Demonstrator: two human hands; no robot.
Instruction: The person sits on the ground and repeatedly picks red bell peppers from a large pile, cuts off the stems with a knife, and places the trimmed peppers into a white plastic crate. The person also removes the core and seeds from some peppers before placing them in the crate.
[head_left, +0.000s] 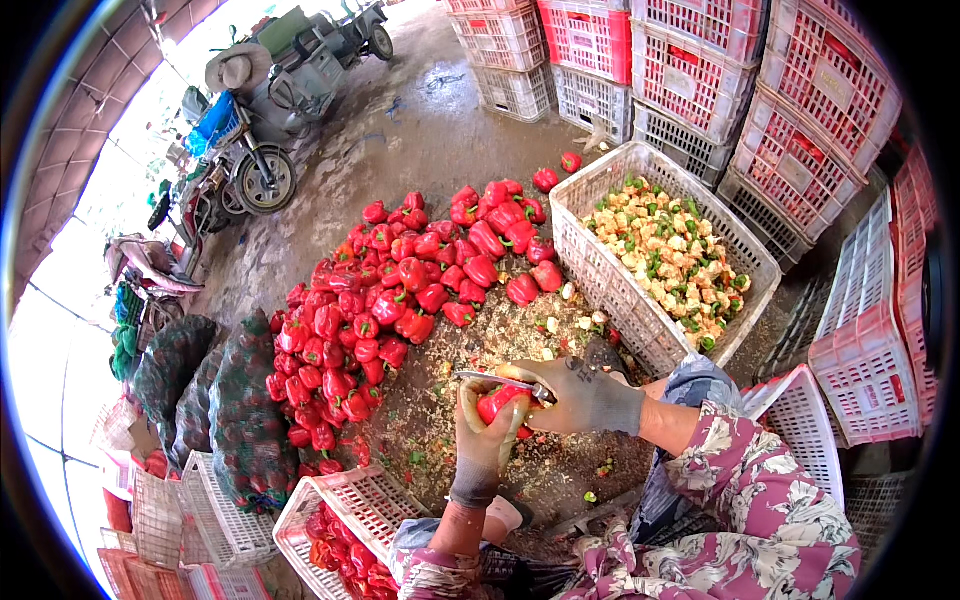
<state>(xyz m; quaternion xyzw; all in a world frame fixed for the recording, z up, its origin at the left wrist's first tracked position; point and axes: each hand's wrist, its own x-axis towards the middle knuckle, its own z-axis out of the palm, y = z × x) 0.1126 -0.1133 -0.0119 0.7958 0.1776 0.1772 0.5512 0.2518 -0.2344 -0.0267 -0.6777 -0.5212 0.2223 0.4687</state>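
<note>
My left hand (484, 435), in a stained grey work glove, is closed around a red bell pepper (495, 403). My right hand (581, 394), gloved too, grips a knife (499, 379) whose blade lies across the top of that pepper, pointing left. Beyond my hands a large heap of red bell peppers (367, 300) rests on the floor. To the right, a white plastic crate (607, 277) holds many pale pepper cores with green stems (667, 255). Cut red peppers (349, 551) fill part of another white crate (375, 499), beside my left forearm.
Seeds and scraps (457, 375) cover the floor before me. Crates of red peppers (690, 82) are stacked at the back right, with more crates (862, 337) at far right. Filled mesh sacks (251, 420) stand on the left. Behind them are a motorcycle (262, 176) and a parked cargo vehicle (307, 82).
</note>
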